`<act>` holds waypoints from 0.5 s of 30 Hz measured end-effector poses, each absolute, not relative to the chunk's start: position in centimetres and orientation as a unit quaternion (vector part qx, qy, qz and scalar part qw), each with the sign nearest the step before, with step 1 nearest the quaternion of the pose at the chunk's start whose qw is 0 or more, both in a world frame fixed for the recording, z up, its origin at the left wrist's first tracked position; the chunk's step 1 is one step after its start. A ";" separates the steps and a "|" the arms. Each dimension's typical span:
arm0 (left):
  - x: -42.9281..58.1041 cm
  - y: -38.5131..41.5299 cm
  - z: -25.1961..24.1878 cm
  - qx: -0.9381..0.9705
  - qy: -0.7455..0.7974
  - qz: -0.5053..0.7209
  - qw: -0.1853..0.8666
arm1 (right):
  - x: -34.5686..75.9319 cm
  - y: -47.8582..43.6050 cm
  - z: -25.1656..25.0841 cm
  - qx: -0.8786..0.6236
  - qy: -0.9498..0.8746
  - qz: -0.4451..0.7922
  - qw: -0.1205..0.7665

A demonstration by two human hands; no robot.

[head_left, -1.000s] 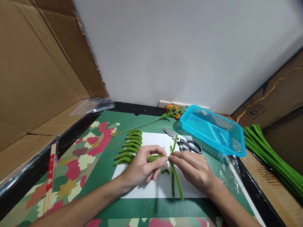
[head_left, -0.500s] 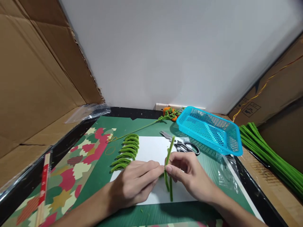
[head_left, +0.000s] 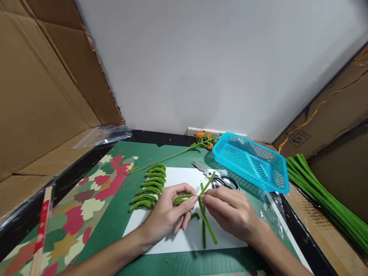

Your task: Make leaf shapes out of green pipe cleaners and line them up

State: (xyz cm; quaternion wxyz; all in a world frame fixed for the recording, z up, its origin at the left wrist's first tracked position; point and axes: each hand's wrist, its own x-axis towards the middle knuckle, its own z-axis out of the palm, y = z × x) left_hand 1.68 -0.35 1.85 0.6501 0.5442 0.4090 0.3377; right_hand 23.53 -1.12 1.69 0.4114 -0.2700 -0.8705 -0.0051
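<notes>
My left hand pinches a green pipe cleaner loop between thumb and fingers over the white sheet. My right hand pinches the same green pipe cleaner where it crosses, with loose ends hanging down toward me and one end sticking up. Both hands meet at the crossing point. A row of several bent green pipe cleaner pieces lies to the left of my left hand. Scissors lie just beyond my right hand.
A blue plastic basket sits at the back right. A bundle of long green pipe cleaners lies on cardboard to the right. A flower stem with orange blooms lies at the back. Chopsticks in a red wrapper lie at the left.
The loop, which my hands had turned upright half a second ago, lies sideways to the left again. The camera has tipped slightly, and my hands stay over the white sheet.
</notes>
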 end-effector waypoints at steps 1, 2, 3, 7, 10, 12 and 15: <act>1.7 -0.3 1.7 0.538 0.404 0.340 0.656 | 23.8 -1.0 1.5 -0.252 -0.884 -0.036 0.392; 1.7 -0.4 1.6 0.535 0.402 0.342 0.659 | 24.0 -0.9 1.5 -0.240 -0.891 -0.056 0.381; 1.7 -0.4 1.6 0.536 0.402 0.343 0.659 | 24.1 -0.8 1.4 -0.232 -0.894 -0.069 0.378; 1.6 -0.7 2.0 0.557 0.392 0.342 0.647 | 23.9 -0.8 1.5 -0.222 -0.897 -0.099 0.370; 1.6 -1.1 2.4 0.569 0.382 0.337 0.645 | 23.3 -1.0 1.3 -0.236 -0.891 -0.108 0.372; 1.6 -1.4 2.6 0.582 0.381 0.337 0.635 | 22.6 -1.3 1.0 -0.257 -0.879 -0.093 0.390; 1.1 -1.4 2.6 0.661 0.386 0.364 0.530 | 21.3 -1.9 1.1 -0.324 -0.829 0.028 0.456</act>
